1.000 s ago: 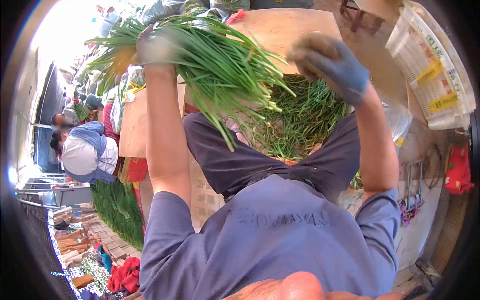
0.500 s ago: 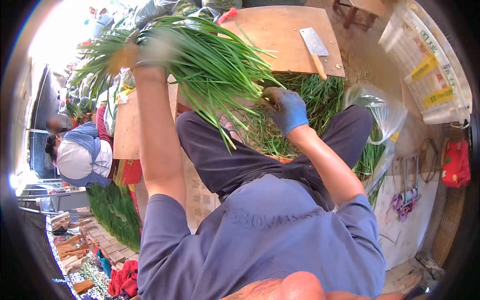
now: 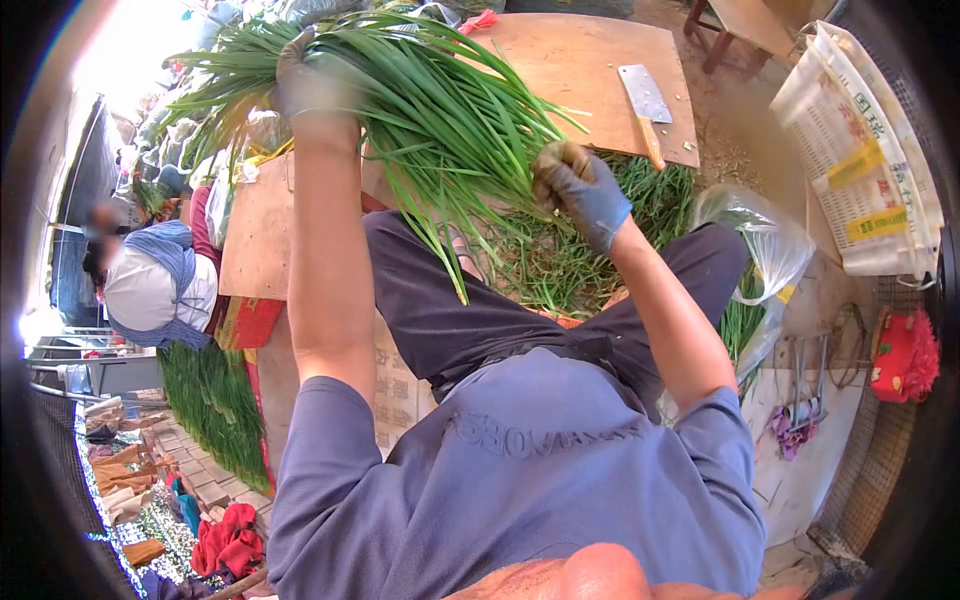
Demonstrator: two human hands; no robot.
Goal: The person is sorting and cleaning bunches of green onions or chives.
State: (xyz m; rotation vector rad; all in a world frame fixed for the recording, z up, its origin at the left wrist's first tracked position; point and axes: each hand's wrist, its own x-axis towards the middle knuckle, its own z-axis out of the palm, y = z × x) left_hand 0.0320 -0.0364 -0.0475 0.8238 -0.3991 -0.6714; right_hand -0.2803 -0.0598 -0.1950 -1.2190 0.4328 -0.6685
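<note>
A large bunch of Chinese chives [image 3: 440, 110] is held up over my lap, its leaves fanning to the left and its pale cut ends to the right. My left hand [image 3: 315, 80], in a dark glove and partly smeared, is closed around the leafy part. At the stem ends, my right hand [image 3: 580, 190] wears a blue-grey glove, fingers pinched together on some of the stems. A few longer leaves droop below the bunch toward my knee. Loose chive trimmings [image 3: 560, 265] lie on the ground between my legs.
Beyond the bunch, a cleaver [image 3: 645, 110] with a wooden handle rests on a wooden board [image 3: 560, 50]. A clear plastic bag [image 3: 755, 240] is by my right knee. More chives [image 3: 210, 410] lie at the left, near a co-worker [image 3: 160, 285] bending over. A printed sack [image 3: 860, 150] hangs at right.
My right hand has risen slightly and turned, its fingers now curled more tightly at the stem ends. My left hand still grips the bunch. The whole view has shifted a little.
</note>
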